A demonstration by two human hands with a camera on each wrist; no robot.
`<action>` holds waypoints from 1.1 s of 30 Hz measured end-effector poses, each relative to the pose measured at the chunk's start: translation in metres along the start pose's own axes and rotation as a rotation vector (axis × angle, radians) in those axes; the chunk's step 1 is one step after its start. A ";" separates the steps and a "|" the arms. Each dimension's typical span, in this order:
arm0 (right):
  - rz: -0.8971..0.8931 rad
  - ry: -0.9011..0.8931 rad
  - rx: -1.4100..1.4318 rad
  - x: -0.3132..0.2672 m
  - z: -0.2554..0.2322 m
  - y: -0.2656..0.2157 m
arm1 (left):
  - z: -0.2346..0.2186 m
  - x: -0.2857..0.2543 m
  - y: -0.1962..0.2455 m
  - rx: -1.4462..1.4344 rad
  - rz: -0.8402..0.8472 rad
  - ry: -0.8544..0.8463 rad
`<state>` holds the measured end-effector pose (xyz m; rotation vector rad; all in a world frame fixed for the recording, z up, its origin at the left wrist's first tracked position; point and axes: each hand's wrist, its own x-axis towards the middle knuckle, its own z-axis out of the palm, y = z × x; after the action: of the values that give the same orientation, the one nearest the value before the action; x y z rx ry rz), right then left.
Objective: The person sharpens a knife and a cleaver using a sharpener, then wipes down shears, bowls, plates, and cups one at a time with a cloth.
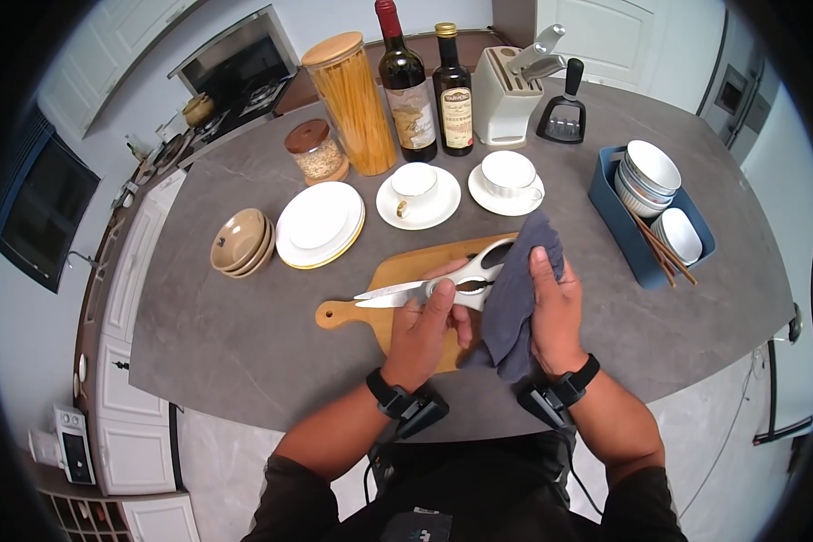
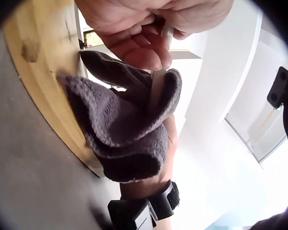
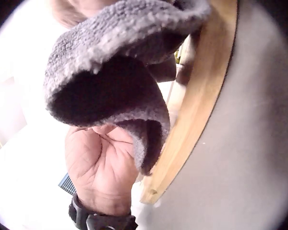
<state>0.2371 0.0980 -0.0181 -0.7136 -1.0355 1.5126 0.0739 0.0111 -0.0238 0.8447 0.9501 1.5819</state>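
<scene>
My left hand (image 1: 423, 336) grips a pair of kitchen scissors (image 1: 468, 275) near the pivot. The blades point left and the pale handles reach right toward a grey cloth (image 1: 512, 312). My right hand (image 1: 556, 312) holds that cloth, thumb on top, with the cloth over the handle ends. In the left wrist view, part of a handle runs from my fingers into the folds of the cloth (image 2: 120, 112). The right wrist view has the cloth (image 3: 129, 28) hanging over my palm, hiding those fingers. Beneath both hands lies a wooden cutting board (image 1: 411, 271).
Beyond the board stand two cups on saucers (image 1: 438, 217), stacked white plates (image 1: 319, 219) and brown bowls (image 1: 237, 242). Farther back are a pasta jar (image 1: 357, 113), a wine bottle (image 1: 413, 113) and a knife block (image 1: 504, 104). A blue bin (image 1: 637, 244) with bowls and chopsticks sits right.
</scene>
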 end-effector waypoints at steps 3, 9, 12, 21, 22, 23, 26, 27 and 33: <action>0.133 0.146 0.216 0.007 0.000 -0.008 | -0.005 0.002 -0.002 -0.040 0.008 0.037; 0.095 -0.175 -0.008 0.000 -0.001 -0.005 | -0.005 0.002 0.000 0.006 0.011 0.048; 0.218 -0.318 -0.034 0.000 -0.004 -0.006 | -0.007 -0.002 -0.002 0.066 0.021 0.012; 0.350 -0.320 -0.022 -0.001 -0.010 -0.013 | -0.015 -0.002 -0.004 0.064 0.001 -0.075; 0.323 -0.305 -0.016 -0.002 -0.009 -0.012 | -0.014 -0.001 -0.002 0.014 -0.015 -0.080; 0.324 -0.304 -0.015 -0.003 -0.007 -0.011 | -0.014 0.001 -0.001 -0.036 -0.031 -0.086; 0.279 -0.199 0.034 -0.005 -0.002 -0.008 | -0.008 0.003 0.002 -0.064 -0.050 -0.045; 0.254 -0.127 0.080 -0.003 -0.001 -0.006 | -0.005 0.003 0.003 -0.065 -0.049 -0.045; 0.298 -0.077 0.112 -0.003 -0.005 -0.003 | -0.006 0.007 0.002 -0.035 0.048 0.019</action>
<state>0.2431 0.0966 -0.0174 -0.7595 -0.9220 1.8522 0.0661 0.0163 -0.0243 0.8350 0.9196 1.6458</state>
